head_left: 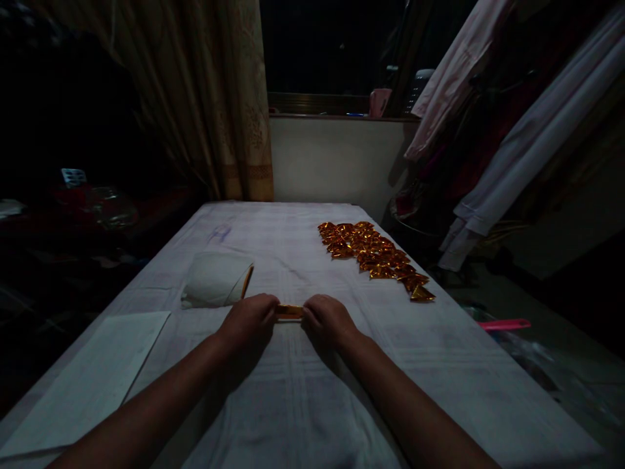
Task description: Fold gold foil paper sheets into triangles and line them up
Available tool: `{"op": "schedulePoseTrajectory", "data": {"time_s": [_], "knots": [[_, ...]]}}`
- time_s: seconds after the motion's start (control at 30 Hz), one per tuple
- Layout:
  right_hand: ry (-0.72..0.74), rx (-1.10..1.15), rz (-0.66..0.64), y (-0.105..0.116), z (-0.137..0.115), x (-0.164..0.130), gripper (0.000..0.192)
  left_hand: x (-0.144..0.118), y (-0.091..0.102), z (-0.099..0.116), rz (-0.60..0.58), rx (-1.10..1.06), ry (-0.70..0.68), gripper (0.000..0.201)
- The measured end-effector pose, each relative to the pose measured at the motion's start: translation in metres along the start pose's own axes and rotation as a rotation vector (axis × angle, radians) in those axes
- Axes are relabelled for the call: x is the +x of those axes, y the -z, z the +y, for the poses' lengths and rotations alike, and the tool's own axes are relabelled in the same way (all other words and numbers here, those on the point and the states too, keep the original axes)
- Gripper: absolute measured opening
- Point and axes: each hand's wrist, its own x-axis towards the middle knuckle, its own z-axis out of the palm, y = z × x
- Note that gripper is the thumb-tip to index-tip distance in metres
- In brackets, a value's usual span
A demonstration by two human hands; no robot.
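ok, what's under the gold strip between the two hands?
The gold strip lies on the white cloth covering the table. The left hand and right hand pinch and hide its ends. What is under the cloth cannot be seen.

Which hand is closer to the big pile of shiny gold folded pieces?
Right. The right hand sits nearer the pile of gold pieces, which lies up and to its right on the table. The left hand is farther, on the other side of the small gold strip both hands pinch.
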Motion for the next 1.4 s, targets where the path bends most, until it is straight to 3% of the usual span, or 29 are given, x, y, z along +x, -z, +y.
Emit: {"op": "schedulePoseTrajectory", "data": {"time_s": [0.17,0.33,0.43,0.53,0.63,0.8,0.93,1.1,1.23,1.4], "knots": [[-0.173,0.001,0.066,-0.001,-0.002,-0.005,0.022,-0.012,-0.009,0.009,-0.023,-0.071,0.122,0.024],[-0.212,-0.019,0.164,-0.014,-0.010,-0.013,0.017,-0.022,-0.023,0.022,0.039,0.015,0.186,0.017],[-0.120,-0.028,0.188,-0.023,-0.017,-0.019,0.035,-0.026,-0.026,0.025,0.085,0.054,0.200,0.013],[0.128,-0.032,0.045,-0.030,-0.028,-0.028,0.050,-0.028,-0.028,0.025,0.114,0.083,0.201,0.014],[0.208,-0.026,-0.086,-0.031,-0.032,-0.037,0.060,-0.029,-0.033,0.024,0.138,0.101,0.188,0.016],[0.007,-0.070,-0.116,-0.021,-0.014,-0.046,0.061,-0.030,-0.034,0.021,0.169,0.128,0.156,0.019],[-0.034,-0.055,-0.131,-0.015,-0.007,-0.050,0.062,-0.028,-0.034,0.026,0.210,0.159,0.124,0.019],[-0.036,-0.048,-0.139,-0.014,-0.011,-0.050,0.063,-0.019,-0.062,0.037,0.322,0.130,-0.039,0.037],[-0.017,-0.050,-0.122,-0.016,-0.008,-0.050,0.065,-0.017,-0.085,0.035,0.226,0.124,-0.101,0.048],[-0.006,-0.063,-0.111,-0.021,-0.004,-0.050,0.065,-0.036,-0.084,0.015,0.154,0.131,-0.122,0.057]]}}
